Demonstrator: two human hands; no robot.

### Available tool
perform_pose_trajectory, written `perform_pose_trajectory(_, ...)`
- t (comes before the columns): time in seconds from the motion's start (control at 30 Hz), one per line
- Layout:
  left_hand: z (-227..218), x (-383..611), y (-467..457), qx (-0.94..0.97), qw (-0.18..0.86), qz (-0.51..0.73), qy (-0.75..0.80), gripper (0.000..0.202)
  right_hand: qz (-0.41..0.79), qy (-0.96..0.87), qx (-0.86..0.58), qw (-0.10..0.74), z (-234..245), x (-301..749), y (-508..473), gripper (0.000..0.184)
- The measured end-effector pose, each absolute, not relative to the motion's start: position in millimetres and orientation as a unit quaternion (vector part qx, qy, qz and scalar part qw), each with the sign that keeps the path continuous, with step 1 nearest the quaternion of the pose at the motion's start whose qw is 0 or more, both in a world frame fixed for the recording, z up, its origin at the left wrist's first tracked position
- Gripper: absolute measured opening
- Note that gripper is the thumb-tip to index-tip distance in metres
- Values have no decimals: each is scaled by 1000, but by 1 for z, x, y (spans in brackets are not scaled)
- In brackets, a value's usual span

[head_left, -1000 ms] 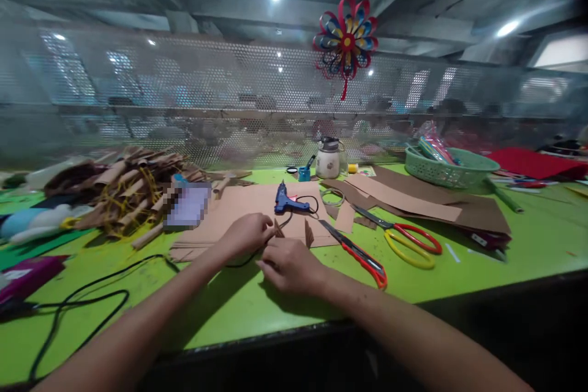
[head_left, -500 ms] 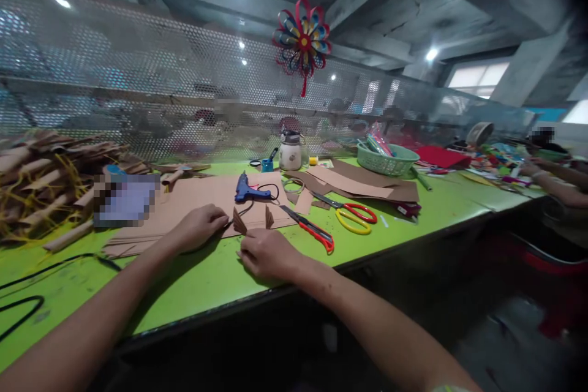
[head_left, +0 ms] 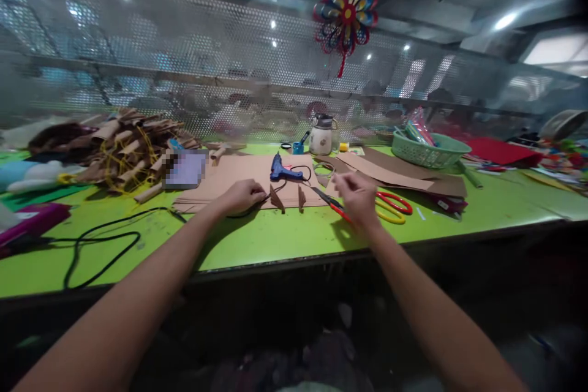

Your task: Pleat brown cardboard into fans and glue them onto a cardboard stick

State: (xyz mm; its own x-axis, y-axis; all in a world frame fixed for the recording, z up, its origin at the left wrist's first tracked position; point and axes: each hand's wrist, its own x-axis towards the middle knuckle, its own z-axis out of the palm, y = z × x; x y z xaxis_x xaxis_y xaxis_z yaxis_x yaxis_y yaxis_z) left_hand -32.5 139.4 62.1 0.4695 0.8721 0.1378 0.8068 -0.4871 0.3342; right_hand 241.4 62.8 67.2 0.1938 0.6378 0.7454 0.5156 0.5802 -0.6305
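Observation:
My left hand (head_left: 244, 197) rests on the edge of the stacked brown paper sheets (head_left: 229, 171), fingers closed on a thin black cord (head_left: 267, 196) that runs toward a blue hot glue gun (head_left: 285, 171) lying on the paper. Two small folded pieces of brown paper (head_left: 277, 198) stand upright at the front of the stack. My right hand (head_left: 357, 199) is lifted, blurred by motion, over a utility knife with a red handle (head_left: 339, 211). Whether its fingers hold anything is unclear. Scissors with red and yellow handles (head_left: 390, 211) lie just right of it, partly hidden.
Rolled brown paper pieces with yellow strings (head_left: 133, 153) are heaped at left, near a black cable (head_left: 103, 220). Behind the work stand a white jar (head_left: 321, 138), a blue pot (head_left: 298, 148) and a green basket (head_left: 429, 150). The dark table edge (head_left: 294, 262) runs in front.
My right hand has left the folded paper pieces and moved right, over the utility knife. My left hand stays at the cord. The camera view has turned left.

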Motion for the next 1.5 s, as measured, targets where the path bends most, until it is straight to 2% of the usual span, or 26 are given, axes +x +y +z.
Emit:
perform_pose_trajectory(0.13, 63, -37, 143, 844, 112, 146, 503, 38, 63, -600, -540, 587, 80, 299, 79, 28)
perform_pose_trajectory(0.2, 64, -41, 143, 839, 112, 148, 511, 36, 44, -587, -608, 532, 74, 316, 90, 33)
perform_pose_trajectory(0.4, 67, -49, 135, 839, 118, 127, 516, 37, 26, -630, -631, 452, 29, 312, 111, 32)
perform_pose_trajectory(0.5, 65, -49, 133, 841, 118, 116, 516, 37, 18, -661, -628, 410, 21, 305, 113, 32)
perform_pose_trajectory(0.67, 64, -49, 130, 842, 124, 103, 515, 34, 38, -731, -601, 320, 54, 296, 146, 30)
perform_pose_trajectory(0.8, 64, -49, 126, 839, 118, 100, 522, 31, 48, -767, -586, 256, 86, 266, 204, 21)
perform_pose_trajectory(0.93, 63, -47, 124, 836, 107, 96, 529, 27, 58, -755, -616, 217, 88, 231, 257, 21)
perform_pose_trajectory(1.07, 60, -48, 125, 836, 103, 91, 532, 30, 64, -700, -679, 212, 68, 220, 283, 24)
perform_pose_trajectory(1.17, 63, -54, 126, 840, 105, 93, 524, 24, 71, -673, -699, 231, 54, 221, 286, 28)
perform_pose_trajectory(1.3, 74, -73, 122, 846, 34, 91, 524, 21, 77, -667, -694, 261, 46, 222, 285, 29)
perform_pose_trajectory(1.37, 79, -85, 119, 849, 8, 71, 523, 21, 78, -668, -687, 276, 47, 220, 285, 28)
perform_pose_trajectory(1.5, 78, -99, 111, 861, 28, 41, 506, 17, 64, -682, -658, 313, 54, 224, 284, 18)
